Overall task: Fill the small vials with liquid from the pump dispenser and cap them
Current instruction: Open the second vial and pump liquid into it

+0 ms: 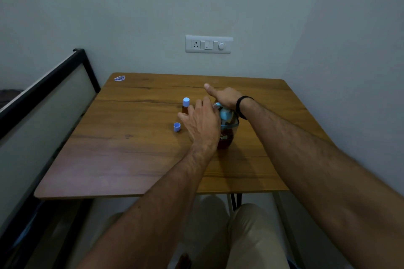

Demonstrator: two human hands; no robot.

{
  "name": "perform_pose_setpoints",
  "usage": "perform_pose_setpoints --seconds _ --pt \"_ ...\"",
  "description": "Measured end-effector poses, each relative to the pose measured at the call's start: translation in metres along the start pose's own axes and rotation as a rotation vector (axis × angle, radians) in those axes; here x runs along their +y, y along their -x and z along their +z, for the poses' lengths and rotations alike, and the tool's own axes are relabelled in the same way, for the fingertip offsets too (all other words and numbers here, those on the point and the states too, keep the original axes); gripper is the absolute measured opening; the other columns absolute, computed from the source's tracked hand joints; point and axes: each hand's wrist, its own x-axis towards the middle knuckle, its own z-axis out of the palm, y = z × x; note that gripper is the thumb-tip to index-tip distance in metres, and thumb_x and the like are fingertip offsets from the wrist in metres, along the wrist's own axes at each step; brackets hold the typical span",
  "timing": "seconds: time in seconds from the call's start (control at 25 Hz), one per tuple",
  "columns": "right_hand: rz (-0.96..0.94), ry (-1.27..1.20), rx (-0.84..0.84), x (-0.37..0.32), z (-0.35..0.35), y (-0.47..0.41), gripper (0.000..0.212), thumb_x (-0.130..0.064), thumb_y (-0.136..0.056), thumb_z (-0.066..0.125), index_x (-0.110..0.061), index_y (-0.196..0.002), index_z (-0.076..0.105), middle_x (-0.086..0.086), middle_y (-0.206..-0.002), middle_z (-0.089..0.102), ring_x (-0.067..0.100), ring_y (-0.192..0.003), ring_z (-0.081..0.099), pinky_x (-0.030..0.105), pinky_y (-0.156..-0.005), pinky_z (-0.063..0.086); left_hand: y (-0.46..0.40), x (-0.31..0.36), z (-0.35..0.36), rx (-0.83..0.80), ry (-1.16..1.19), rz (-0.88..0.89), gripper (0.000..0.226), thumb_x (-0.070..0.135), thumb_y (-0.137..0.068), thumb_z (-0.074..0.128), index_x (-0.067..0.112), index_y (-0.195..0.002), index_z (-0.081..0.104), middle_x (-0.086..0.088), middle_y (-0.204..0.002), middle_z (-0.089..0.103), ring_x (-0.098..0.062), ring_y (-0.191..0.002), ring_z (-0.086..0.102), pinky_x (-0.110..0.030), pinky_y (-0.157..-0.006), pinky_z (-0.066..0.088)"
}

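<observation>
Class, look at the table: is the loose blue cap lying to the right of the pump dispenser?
No, the loose blue cap lies on the table left of the pump dispenser.

A wooden table (131,159) stands under a wall switch panel (208,44), beside a black-framed panel (43,102).

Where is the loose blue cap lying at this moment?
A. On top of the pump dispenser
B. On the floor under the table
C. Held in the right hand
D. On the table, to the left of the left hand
D: the loose blue cap lies open side up on the table, just left of the left hand.
</observation>
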Motion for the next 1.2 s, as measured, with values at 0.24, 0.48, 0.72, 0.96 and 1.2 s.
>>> perform_pose_setpoints --seconds 0.24,0.48,0.72,0.96,1.2 --pt "-0.061 0.008 0.11 0.006 0.007 -0.004 0.082 -0.077 -0.094 0.037 -0.009 -0.129 0.067 0.013 -0.134 0.063 0.03 -0.113 0.06 0.038 -0.09 0.045 0.002 -0.001 0.003 0.028 0.021 -0.026 0.019 0.037 -0.103 0.044 0.023 -0.097 0.055 0.006 -0.085 0.055 -0.016 -0.078 0.048 -0.039 -0.08 0.03" --pt "0.009 -0.092 -0.026 0.002 -0.003 0.007 0.098 -0.088 -0.084 0.036 -0.018 -0.151 0.047 0.011 -0.152 0.047 0.033 -0.131 0.05 0.045 -0.097 0.04 0.003 0.0 0.001 0.038 0.035 -0.016 0.019 0.037 -0.103 0.042 0.024 -0.095 0.054 0.006 -0.085 0.053 -0.015 -0.079 0.046 -0.037 -0.078 0.024" --pt "-0.033 0.003 0.077 0.004 0.005 -0.001 0.073 -0.068 -0.098 0.043 -0.009 -0.138 0.06 0.013 -0.142 0.058 0.03 -0.119 0.058 0.037 -0.088 0.044 0.002 -0.001 0.001 0.016 0.03 -0.012 0.016 0.037 -0.102 0.047 0.023 -0.1 0.055 0.006 -0.089 0.054 -0.015 -0.081 0.047 -0.039 -0.082 0.031" --pt "-0.035 -0.06 0.034 0.005 0.002 0.003 0.078 -0.073 -0.096 0.041 -0.013 -0.144 0.055 0.012 -0.148 0.052 0.031 -0.126 0.054 0.042 -0.095 0.042 0.0 -0.001 0.003 0.006 0.032 -0.009 0.019 0.037 -0.103 0.044 0.022 -0.104 0.056 0.004 -0.093 0.055 -0.015 -0.084 0.048 -0.041 -0.085 0.033" --pt "0.044 -0.067 -0.054 0.001 -0.003 0.003 0.099 -0.089 -0.08 0.043 -0.016 -0.148 0.049 0.011 -0.147 0.051 0.033 -0.124 0.055 0.053 -0.103 0.046 0.0 -0.002 0.002 0.012 0.037 0.006 0.022 0.039 -0.104 0.043 0.022 -0.107 0.055 0.004 -0.095 0.055 -0.015 -0.088 0.046 -0.04 -0.084 0.032"
